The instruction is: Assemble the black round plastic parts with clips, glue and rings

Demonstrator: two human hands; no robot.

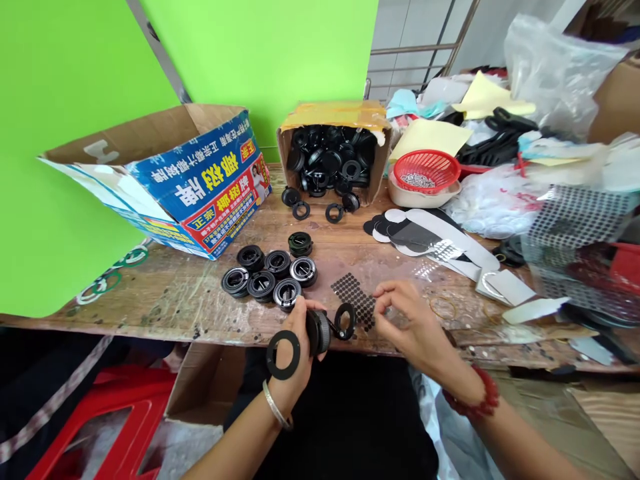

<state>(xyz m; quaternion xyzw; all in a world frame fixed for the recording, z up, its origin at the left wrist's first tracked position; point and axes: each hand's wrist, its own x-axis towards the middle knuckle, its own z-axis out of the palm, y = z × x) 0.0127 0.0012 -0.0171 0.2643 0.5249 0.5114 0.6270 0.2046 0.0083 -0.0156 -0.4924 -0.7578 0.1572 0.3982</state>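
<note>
Near the table's front edge my left hand (299,323) is closed around a black round plastic part (318,333) with a ribbed rim. One flat black ring (271,361) sticks out from it over my wrist side, and a smaller ring (345,321) stands out on the right. My right hand (397,310) has thumb and forefinger pinched together, right beside a sheet of small black dots (354,297). Whatever lies between those fingertips is too small to make out. Several similar round black parts (263,283) stand grouped beyond my left hand.
A carton on its side (336,112) spills more black parts at the back. To the left stands a large blue printed box (200,193). On the right are a red basket (427,170) of small pieces, dark and white cut strips (435,237), plastic bags (560,73) and dotted sheets (580,220).
</note>
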